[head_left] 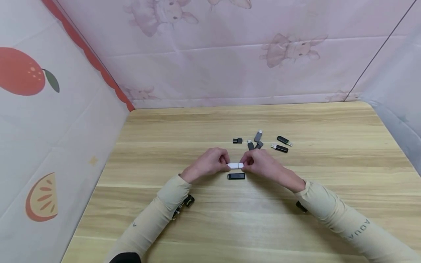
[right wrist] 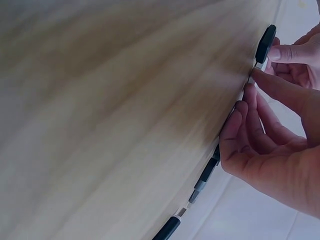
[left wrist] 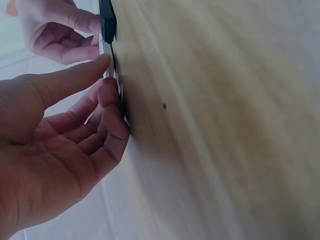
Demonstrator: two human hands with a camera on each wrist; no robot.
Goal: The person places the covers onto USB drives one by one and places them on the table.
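Note:
A white USB stick (head_left: 235,166) lies crosswise between the two hands, low over the wooden table in the head view. My left hand (head_left: 210,161) pinches its left end between thumb and fingertips, and my right hand (head_left: 264,165) pinches the right end. A thin seam crosses the stick near its right end. Just nearer to me, a black USB stick (head_left: 236,176) lies parallel to it on the table. In the left wrist view, the left thumb and fingers (left wrist: 104,92) cover most of the white stick.
Beyond the hands are a small black USB stick (head_left: 237,140), a grey one (head_left: 258,136), and dark ones (head_left: 251,145) close to the right hand. Farther right lie two black sticks, one with green (head_left: 283,140) and one with bare metal (head_left: 280,148). Printed cloth walls border the table (head_left: 158,146).

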